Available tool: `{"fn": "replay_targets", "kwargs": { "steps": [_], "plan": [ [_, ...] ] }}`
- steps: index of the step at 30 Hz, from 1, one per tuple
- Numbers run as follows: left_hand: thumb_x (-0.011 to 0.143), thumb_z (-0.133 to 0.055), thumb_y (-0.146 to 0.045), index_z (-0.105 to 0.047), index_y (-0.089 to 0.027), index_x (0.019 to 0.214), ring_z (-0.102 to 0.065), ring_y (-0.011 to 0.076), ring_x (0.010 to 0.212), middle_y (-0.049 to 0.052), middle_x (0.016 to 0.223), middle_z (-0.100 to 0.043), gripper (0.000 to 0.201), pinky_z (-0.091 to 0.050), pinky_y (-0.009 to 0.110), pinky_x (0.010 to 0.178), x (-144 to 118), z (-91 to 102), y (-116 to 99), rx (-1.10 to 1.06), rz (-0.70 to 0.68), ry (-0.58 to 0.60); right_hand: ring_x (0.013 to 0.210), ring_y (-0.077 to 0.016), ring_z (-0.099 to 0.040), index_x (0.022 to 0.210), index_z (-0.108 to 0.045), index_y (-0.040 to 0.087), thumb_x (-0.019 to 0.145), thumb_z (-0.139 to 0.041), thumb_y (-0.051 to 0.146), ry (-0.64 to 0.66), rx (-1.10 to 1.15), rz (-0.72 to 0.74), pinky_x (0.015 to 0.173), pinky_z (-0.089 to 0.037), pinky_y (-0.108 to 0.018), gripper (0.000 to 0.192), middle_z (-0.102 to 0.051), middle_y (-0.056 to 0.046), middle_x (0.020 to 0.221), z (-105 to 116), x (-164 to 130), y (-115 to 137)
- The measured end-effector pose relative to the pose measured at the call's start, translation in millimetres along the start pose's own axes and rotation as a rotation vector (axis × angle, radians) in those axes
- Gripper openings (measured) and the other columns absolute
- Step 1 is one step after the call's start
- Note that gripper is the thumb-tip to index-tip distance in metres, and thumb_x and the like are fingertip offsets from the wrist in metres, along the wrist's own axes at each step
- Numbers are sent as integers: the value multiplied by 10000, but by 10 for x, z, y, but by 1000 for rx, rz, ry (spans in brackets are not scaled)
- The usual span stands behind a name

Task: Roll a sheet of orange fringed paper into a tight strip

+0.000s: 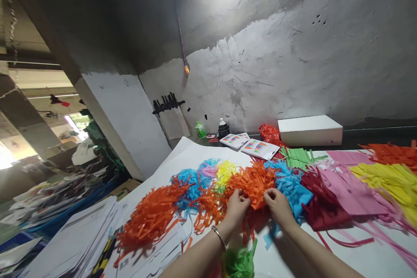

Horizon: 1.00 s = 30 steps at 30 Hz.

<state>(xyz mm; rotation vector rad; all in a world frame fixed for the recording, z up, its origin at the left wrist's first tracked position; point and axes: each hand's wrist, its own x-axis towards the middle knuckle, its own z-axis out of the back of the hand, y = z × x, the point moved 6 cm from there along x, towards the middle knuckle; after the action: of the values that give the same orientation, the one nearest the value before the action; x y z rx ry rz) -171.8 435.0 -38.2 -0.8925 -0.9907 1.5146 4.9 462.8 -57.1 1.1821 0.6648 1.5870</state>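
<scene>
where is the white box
In the head view, the white box sits right of centre near the wall, just right of the shiny red bundle.

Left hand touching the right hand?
Apart. The head view shows a plain gap between left hand and right hand, with orange paper strips visible between them.

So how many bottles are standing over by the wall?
2: a green bottle and, just right of it, a dark white-topped bottle. Others could be hidden.

Paper streamers (151, 213) lie on the table (184, 150), a box (309, 125) behind.
</scene>
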Motion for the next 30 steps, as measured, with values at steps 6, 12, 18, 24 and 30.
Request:
{"fn": "replay_targets", "kwargs": {
  "steps": [6, 12, 18, 24, 30],
  "plan": [
    [950, -667, -230, -630, -144, 1032, -587, 103, 597, -47, 749, -607, 125, -517, 247, 578, -20, -9, -63, -16, -28, -14, 972, -200, -653, 1007, -646, 156, 1010, -610, 272, 21, -88, 237, 883, -551, -411, 122, -665, -37, 1024, 99, -123, 284],
    [920, -698, -206, -634, -146, 983, -601, 113, 618, -52, 734, -612, 108, -523, 266, 618, -57, -8, -89, -42, -48, -18, 922, -192, -668, 1114, -640, 159, 967, -672, 271, 350, -265, 524, 816, -574, -373, 187, -674, -43, 1054, -94, -274, 593],
    [923, -691, -205, -625, -147, 962, -565, 101, 562, -71, 680, -572, 95, -490, 243, 566, -63, -5, -88, -70, -41, 0, 804, -166, -653, 1059, -634, 148, 954, -694, 319, 482, -546, 596, 726, -574, -336, 209, -656, -22, 957, -111, -198, 552],
    [916, -693, -206, -612, -151, 950, -581, 106, 574, -69, 675, -577, 104, -487, 241, 564, -78, -34, -125, -88, -52, 22, 854, -168, -657, 1017, -660, 148, 979, -654, 209, 541, -717, 726, 781, -579, -359, 72, -665, -29, 1017, -57, -149, 642],
    [895, -694, -198, -582, -161, 929, -585, 110, 573, -75, 661, -567, 123, -484, 243, 570, -72, -12, -124, -50, -64, 17, 783, -141, -659, 1051, -651, 147, 991, -638, 199, 586, -748, 777, 715, -586, -309, 81, -672, -19, 1001, 26, -180, 715]
  ]
}}
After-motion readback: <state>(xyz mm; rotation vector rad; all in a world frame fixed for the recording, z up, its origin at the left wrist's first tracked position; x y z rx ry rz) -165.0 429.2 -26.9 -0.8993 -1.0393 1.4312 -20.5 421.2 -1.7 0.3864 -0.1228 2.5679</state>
